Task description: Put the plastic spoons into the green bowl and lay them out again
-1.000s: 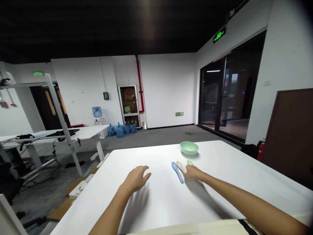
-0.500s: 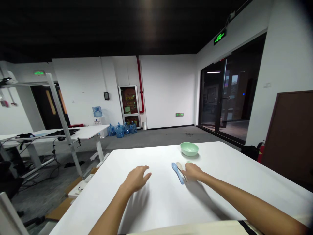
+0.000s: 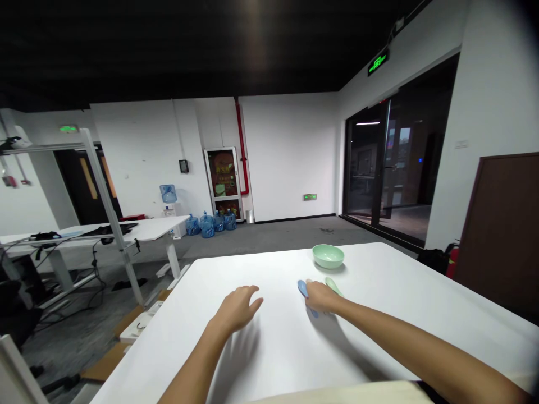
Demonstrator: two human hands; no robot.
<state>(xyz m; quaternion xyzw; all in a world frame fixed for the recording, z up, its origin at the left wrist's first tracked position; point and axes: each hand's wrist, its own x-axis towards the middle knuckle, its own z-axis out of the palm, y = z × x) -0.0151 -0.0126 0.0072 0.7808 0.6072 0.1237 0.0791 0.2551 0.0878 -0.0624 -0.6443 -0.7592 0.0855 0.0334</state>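
Observation:
My right hand (image 3: 320,297) lies over a group of spoons on the white table (image 3: 379,336). It covers the middle of a blue plastic spoon (image 3: 302,288), whose bowl shows at the left of my fingers and whose handle end shows below them. A pale green spoon (image 3: 334,286) lies just beyond my knuckles, apart from my hand. A beige spoon is hidden under my fingers. Farther back stands a pale green bowl (image 3: 328,256). My left hand (image 3: 238,308) rests on the tabletop with its fingers apart, holding nothing.
Another white desk (image 3: 126,227) with cables and dark items stands at the left. Blue water jugs (image 3: 207,225) line the back wall. A glass door (image 3: 379,168) is at the right, and a brown board (image 3: 497,235) leans near a fire extinguisher (image 3: 451,261).
My right hand has slid left over the blue and beige spoons, hiding the beige one and uncovering more of the green spoon. My left hand has barely moved.

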